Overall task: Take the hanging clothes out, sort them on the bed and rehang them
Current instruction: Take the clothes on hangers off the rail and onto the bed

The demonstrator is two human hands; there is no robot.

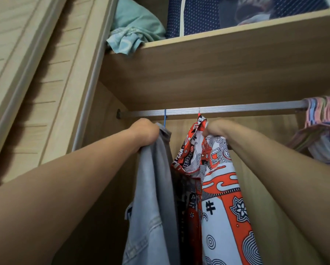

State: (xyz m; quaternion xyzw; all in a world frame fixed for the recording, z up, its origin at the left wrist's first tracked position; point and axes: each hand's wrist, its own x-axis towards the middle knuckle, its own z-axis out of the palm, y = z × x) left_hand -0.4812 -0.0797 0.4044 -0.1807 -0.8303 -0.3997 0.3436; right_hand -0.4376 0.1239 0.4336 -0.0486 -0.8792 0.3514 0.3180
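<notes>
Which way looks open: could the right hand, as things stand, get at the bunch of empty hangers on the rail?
Probably not yet: the right hand grips the patterned shirt. The bare rail across to the empty hangers leaves the way free once it lets go.

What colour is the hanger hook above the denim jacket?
Blue hanger hook, over the rail; head view.
</notes>
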